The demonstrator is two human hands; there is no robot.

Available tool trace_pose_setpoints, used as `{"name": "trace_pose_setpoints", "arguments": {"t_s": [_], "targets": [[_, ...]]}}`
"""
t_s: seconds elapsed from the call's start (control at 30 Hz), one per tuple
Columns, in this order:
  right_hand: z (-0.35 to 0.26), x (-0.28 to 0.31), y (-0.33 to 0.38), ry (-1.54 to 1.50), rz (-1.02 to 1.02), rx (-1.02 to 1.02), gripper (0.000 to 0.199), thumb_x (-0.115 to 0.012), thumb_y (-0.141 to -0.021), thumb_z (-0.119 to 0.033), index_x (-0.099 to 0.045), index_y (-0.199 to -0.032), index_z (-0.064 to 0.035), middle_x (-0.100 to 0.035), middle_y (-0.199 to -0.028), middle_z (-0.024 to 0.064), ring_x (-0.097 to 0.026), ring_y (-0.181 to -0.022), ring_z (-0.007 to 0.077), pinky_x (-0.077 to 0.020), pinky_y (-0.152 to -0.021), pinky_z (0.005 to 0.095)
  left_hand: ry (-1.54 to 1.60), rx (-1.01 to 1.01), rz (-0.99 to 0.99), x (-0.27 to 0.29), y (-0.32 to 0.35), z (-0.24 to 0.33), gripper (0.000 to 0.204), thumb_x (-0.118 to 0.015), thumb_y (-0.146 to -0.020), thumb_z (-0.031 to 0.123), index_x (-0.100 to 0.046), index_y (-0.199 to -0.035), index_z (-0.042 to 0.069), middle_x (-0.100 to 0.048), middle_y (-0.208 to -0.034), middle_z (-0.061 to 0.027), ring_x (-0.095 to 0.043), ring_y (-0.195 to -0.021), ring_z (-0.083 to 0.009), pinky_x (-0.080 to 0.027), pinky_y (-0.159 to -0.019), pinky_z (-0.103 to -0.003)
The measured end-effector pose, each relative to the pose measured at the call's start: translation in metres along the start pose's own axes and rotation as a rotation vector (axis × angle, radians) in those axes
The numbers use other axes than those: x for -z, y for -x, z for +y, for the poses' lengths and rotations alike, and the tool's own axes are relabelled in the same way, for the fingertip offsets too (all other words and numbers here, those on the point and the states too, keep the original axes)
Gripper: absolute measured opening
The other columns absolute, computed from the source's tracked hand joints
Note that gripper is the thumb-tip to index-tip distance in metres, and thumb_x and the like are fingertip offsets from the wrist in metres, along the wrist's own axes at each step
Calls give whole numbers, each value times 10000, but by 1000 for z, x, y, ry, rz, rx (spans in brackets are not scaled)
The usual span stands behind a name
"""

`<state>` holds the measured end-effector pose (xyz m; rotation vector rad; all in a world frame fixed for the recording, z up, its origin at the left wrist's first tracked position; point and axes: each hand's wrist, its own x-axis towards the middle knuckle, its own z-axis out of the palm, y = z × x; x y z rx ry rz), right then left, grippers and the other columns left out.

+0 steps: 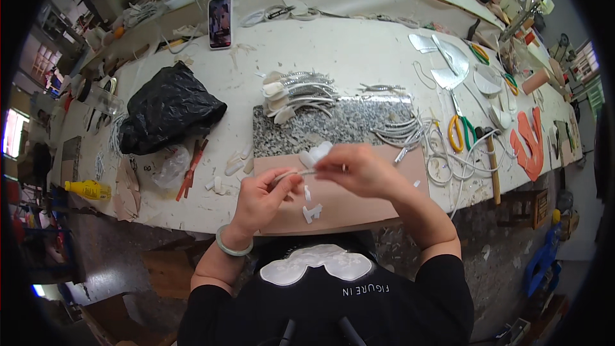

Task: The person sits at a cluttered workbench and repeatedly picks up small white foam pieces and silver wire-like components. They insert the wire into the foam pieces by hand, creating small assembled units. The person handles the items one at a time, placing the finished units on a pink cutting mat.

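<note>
Between my two hands stretches a short thin greyish cord or strip (300, 173). My left hand (262, 200), with a pale green bangle (232, 243) on its wrist, pinches one end. My right hand (359, 170) has its fingers closed at the other end, and its fingertips partly hide what they grip. Both hands are above a brown board (365, 202). Small white scraps (312, 212) lie on the board below them. Just behind my right fingers sit whitish rounded pieces (316, 152).
Behind the board is a speckled stone slab (352, 117) bearing a bundle of cords with pale tabs (295, 93) and another of loose cords (398, 131). A black plastic bag (170, 112) stands left. Scissors (459, 129), a hammer (492, 170) and orange pieces (529, 147) lie right; a phone (220, 22) stands behind.
</note>
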<state>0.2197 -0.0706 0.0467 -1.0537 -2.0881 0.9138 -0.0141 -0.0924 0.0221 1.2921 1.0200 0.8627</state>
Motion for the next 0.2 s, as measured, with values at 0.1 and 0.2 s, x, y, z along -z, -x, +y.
{"name": "trace_pose_setpoints", "arguments": {"t_s": [0.1,0.2], "targets": [[21,11,-49,97,209,56,130,-749,-791,-137,-717,-894,-65,-647,-779,87,-632,-707,238,-496,-623,334,-225,-197,165,15,-12,3,629,-714,-876,255,-442,-1376,-12,-671,-1098,-159,-664,-791,-114,-478,-620,-191],[53,15,-103,228,365,98,130,-754,-790,-142,-734,-908,-91,-663,-844,86,-644,-729,243,-512,-671,333,-216,-337,316,25,-22,-8,739,-721,-868,300,-356,-1447,22,-630,-1199,-191,-662,-867,-120,-465,-652,-181]]}}
